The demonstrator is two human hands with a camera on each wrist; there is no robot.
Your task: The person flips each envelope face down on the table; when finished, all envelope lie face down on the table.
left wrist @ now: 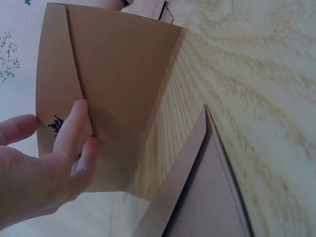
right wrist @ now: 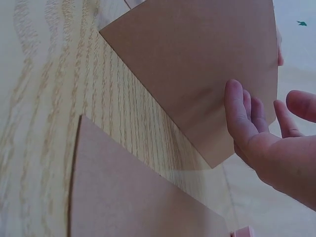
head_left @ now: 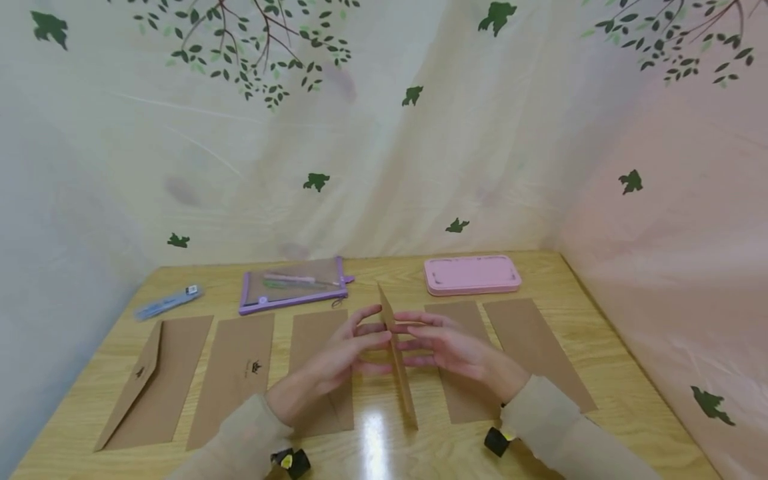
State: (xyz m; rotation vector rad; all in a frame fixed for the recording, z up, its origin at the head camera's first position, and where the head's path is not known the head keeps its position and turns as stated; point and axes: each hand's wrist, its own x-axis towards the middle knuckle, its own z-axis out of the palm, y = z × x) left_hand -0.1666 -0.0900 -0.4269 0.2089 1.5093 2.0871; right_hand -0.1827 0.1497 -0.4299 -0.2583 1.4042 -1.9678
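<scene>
A brown paper envelope point(head_left: 403, 380) stands upright on its long edge between my two hands, over the table's middle. Its flap side, with a black crown print point(left wrist: 55, 126), faces my left hand point(head_left: 336, 353). Extended left fingers point(left wrist: 70, 131) rest against that flap, with another fingertip at the fold edge. From the other side, my right hand point(head_left: 459, 347) touches the plain face with nearly straight fingers point(right wrist: 238, 106), its thumb held away. Partly behind my left hand lies another brown envelope point(head_left: 309, 337); a further envelope point(head_left: 459, 320) lies below my right hand.
Toward the left lie an envelope with a lifted flap point(head_left: 183, 373) and one with a crown print point(head_left: 225, 380). Another envelope point(head_left: 537, 347) is at right. Along the back sit a blue slim packet point(head_left: 165, 303), a purple-edged zip pouch point(head_left: 288, 287) and a pink case point(head_left: 473, 275).
</scene>
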